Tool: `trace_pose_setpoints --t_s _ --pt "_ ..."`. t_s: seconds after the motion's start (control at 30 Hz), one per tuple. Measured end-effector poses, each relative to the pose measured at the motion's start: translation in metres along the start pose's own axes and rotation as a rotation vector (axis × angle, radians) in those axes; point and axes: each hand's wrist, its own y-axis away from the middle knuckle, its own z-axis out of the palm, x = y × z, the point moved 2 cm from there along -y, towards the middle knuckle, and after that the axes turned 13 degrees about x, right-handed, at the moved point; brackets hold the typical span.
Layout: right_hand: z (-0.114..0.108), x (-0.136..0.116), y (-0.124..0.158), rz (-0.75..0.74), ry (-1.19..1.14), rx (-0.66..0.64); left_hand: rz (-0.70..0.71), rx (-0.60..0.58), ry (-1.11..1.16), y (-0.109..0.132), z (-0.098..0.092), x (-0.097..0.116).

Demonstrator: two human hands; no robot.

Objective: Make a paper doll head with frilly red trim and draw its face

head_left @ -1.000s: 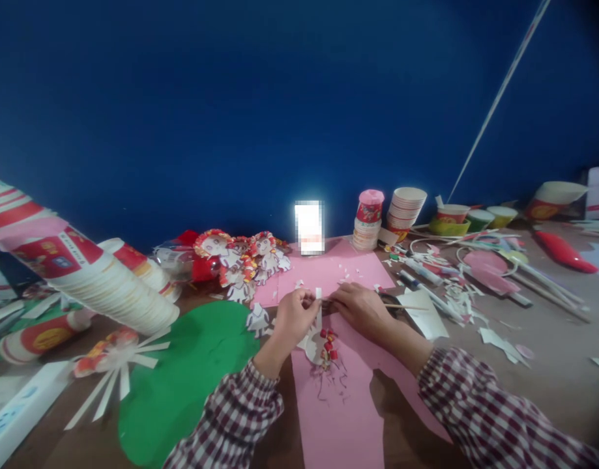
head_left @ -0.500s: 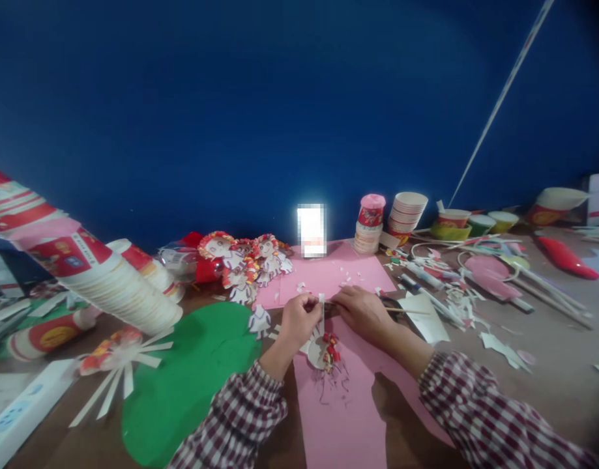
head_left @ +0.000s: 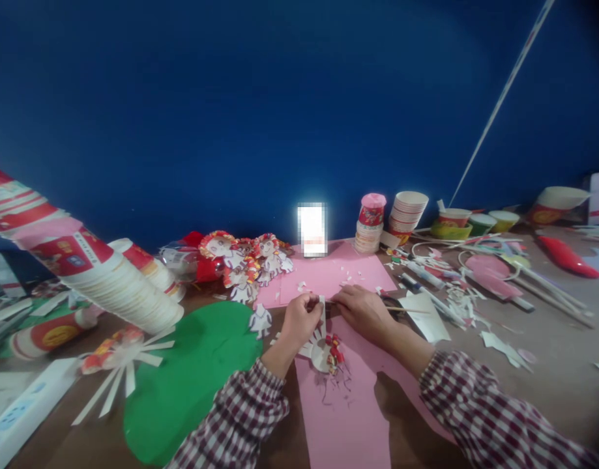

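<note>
A cut paper cup (head_left: 321, 356) lies in front of me, its wall sliced into white strips that fan out around the round base. Red curled strips (head_left: 335, 350) bunch on its right side. My left hand (head_left: 300, 324) is closed, thumb and finger pinching at one upright white strip (head_left: 322, 311). My right hand (head_left: 362, 311) is closed over a thin wooden stick (head_left: 405, 309), whose far end sticks out to the right. The stick's other end reaches toward the strip between my hands; the fingertips hide the exact contact.
Pink sheets (head_left: 345, 430) and a green sheet (head_left: 191, 378) cover parts of the brown table. Stacked paper cups (head_left: 128, 293) lean at left; more cup stacks (head_left: 409, 212) stand behind. Paper dolls (head_left: 240, 267) cluster at back left. Paper scraps, pens and sticks (head_left: 548, 286) litter the right.
The cut cup has turned slightly, so more of its white strips show beside my left hand. Both hands stay in nearly the same place, with the fingers still closed.
</note>
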Motion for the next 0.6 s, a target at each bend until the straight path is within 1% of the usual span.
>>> trace_pose_setpoints --t_s 0.13,0.37,0.6 --pt "-0.0003 -0.0001 -0.0004 -0.007 -0.002 0.005 0.003 -0.025 -0.028 0.0014 0.0001 0.0013" --pt "0.0003 0.0009 0.0001 -0.004 0.004 0.002 0.035 -0.025 -0.045 0.0024 0.0012 0.0021" --pt "-0.0011 0.0000 0.0002 -0.002 0.006 -0.004 0.006 -0.014 -0.034 0.0010 0.0010 0.0009"
